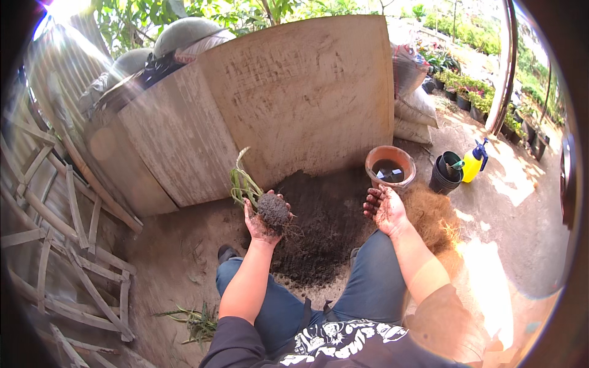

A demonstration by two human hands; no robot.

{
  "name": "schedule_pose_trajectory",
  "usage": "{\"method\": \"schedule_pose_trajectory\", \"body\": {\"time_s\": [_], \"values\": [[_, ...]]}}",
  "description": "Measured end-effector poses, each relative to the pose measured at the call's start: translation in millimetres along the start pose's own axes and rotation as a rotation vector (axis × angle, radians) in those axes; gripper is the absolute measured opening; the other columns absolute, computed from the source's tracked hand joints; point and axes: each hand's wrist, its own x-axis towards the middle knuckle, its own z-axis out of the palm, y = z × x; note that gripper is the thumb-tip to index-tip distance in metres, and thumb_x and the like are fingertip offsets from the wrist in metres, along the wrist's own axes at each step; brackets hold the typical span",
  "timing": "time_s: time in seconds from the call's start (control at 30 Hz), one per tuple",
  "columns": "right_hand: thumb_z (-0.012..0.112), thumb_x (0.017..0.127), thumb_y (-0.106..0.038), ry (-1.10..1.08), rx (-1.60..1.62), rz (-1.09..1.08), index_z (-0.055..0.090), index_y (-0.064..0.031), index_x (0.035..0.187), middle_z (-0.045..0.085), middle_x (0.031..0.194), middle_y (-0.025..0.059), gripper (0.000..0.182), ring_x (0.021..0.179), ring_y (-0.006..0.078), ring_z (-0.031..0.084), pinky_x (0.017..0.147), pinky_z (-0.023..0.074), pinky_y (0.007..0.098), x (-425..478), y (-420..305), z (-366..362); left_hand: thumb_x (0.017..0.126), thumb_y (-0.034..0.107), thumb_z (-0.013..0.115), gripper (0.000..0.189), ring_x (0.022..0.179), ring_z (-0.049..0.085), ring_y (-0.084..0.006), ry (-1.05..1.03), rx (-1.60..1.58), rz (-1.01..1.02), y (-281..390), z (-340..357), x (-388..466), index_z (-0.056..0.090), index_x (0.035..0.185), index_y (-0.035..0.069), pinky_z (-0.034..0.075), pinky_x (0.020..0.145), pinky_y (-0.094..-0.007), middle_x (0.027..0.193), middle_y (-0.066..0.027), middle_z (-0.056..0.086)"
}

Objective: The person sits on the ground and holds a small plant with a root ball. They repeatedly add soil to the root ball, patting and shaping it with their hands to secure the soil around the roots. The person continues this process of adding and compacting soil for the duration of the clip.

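My left hand (266, 221), palm up and soiled, holds a ball of dark soil (273, 209) at the base of a plant with limp green leaves (243, 181). Thin roots hang from the ball's lower right side. My right hand (385, 208) is raised above my right knee, fingers spread, palm muddy, with nothing in it. Between my hands and lower down lies a heap of dark soil (317, 225) on the ground. Just beyond my right hand stands a terracotta-coloured pot (408, 161) with dark water in it. Brown fibre (425, 216) lies in a pile beside my right forearm.
Stacked black plant pots (444, 179) and a yellow spray bottle (471, 165) stand at the right. A tall board (303, 101) rises behind the soil, with filled sacks (414, 110) at its right end. Wooden framework (78, 271) is at the left. Pulled plants (200, 322) lie near my left elbow.
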Motion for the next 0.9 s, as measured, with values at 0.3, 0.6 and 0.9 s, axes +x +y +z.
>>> {"method": "schedule_pose_trajectory", "body": {"time_s": [0.3,0.6,0.9], "values": [[0.047,0.087,-0.031,0.075,-0.022,0.006,0.059,-0.0092,0.079,0.058,0.068,0.004,0.026,0.063,0.0217,0.059,0.056,0.0462,0.0348,16,6,0,0.079,0.055,0.047,0.051,0.087,0.054,-0.0308,0.076,0.009,0.043,-15,50,3,0.056,0.104,0.012,0.047,0.07,-0.0444,0.099,-0.0098,0.058],[0.049,0.084,-0.029,0.055,0.124,0.148,0.059,-0.0111,0.075,0.055,0.064,0.0007,0.023,0.061,0.0197,0.055,0.059,0.0442,0.0348,24,14,4,0.083,0.054,0.041,0.051,0.085,0.057,-0.0324,0.104,0.025,0.065,4,61,-9,0.056,0.103,0.01,0.048,0.069,-0.0465,0.098,-0.0116,0.059],[0.048,0.082,-0.027,0.176,0.114,0.185,0.059,-0.0135,0.072,0.052,0.061,-0.0017,0.019,0.061,0.0177,0.051,0.062,0.0424,0.0348,48,38,34,0.085,0.054,0.038,0.053,0.087,0.058,-0.0345,0.055,-0.091,0.067,9,15,-4,0.055,0.108,0.01,0.049,0.07,-0.0491,0.1,-0.0128,0.059]]}}
